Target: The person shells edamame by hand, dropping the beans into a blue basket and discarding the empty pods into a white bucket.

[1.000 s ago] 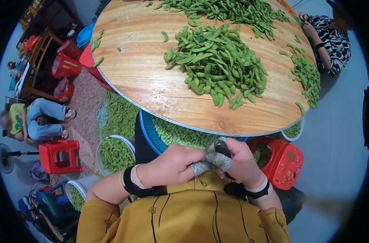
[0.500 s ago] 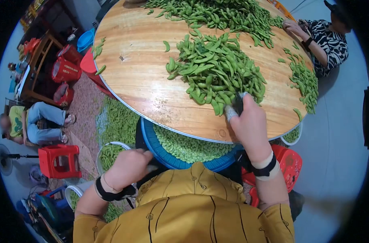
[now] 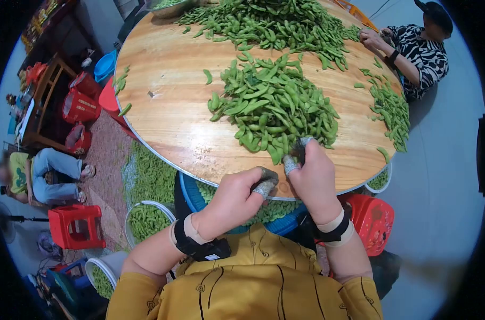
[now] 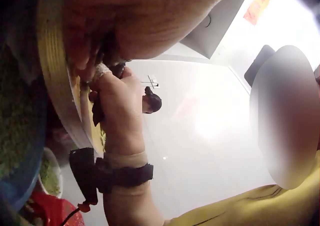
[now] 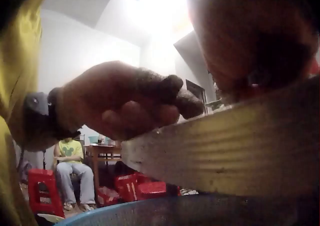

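My left hand, fingers curled, is at the near edge of the round wooden table. Grey wrapping covers its thumb, and nothing shows between thumb and forefinger in the right wrist view. My right hand reaches over the edge, its wrapped thumb and forefinger at the near side of a heap of green edamame pods. Whether those fingertips pinch a pod, I cannot tell. Below the table edge, partly hidden by my hands, stands a blue basin of shelled beans.
A larger pod heap lies farther back, a smaller one at the right. Opposite, a person handles pods. White buckets and a red stool stand left; a red stool stands right. Another person sits left.
Both hands were together over the basin; then the right went to the heap while the left dropped lower left. Now the left has come up beside the right, which stays at the heap.
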Tool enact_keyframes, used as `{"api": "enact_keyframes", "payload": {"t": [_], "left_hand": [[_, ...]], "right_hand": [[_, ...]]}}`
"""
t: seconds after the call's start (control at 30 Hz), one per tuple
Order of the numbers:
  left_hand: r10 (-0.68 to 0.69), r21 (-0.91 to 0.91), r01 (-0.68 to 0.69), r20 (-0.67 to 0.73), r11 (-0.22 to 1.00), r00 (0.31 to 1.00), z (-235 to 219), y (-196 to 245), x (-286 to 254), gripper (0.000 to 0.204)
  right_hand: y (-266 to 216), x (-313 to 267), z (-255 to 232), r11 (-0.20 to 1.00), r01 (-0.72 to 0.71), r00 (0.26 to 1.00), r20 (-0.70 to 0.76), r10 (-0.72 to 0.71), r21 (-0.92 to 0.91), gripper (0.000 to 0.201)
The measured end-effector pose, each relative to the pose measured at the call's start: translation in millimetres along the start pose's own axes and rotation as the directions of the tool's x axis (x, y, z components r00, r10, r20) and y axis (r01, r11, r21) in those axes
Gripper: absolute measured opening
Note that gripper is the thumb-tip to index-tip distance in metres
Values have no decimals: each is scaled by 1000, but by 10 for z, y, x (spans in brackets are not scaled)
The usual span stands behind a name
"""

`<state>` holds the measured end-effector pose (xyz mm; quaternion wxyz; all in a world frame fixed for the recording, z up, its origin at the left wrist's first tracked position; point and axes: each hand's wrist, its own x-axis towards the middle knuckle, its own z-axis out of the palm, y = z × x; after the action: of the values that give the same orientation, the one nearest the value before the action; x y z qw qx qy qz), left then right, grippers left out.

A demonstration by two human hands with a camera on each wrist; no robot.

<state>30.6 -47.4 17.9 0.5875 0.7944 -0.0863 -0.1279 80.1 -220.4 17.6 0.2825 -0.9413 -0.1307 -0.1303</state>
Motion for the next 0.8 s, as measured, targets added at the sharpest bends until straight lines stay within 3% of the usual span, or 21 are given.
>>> {"api": "enact_keyframes", "payload": {"t": [0.13,0.27,0.33,0.4,0.53,0.6,0.73,0.8], "left_hand": [[-41,-56,39,-39,998,998,23,34,1,20],[-77,-214,63,-58,975,995,79,62,89,20],[-102,-273,86,-45,958,994,80,95,121,19],[-191,-392,204,74,897,979,67,129,156,19],[-184,-422,197,71,885,980,72,87,150,19],[-150,-503,184,108,844,983,79,65,133,20],[-149,-464,207,159,861,976,51,123,96,21],[-74,-322,108,116,941,990,34,107,80,17]], "right_hand": [[-14,-26,27,998,-14,1000,15,13,54,29],[-127,-75,-162,932,-174,980,153,130,319,27],[-176,-147,-238,887,-236,963,220,158,396,27],[-185,-217,-267,844,-290,932,333,143,450,28],[-112,-312,-315,763,-295,938,326,117,575,29],[-111,-298,-394,687,-402,878,467,102,606,30],[-148,-255,-464,698,-421,847,527,74,579,35],[-135,-257,-482,644,-471,815,576,56,603,41]]}}
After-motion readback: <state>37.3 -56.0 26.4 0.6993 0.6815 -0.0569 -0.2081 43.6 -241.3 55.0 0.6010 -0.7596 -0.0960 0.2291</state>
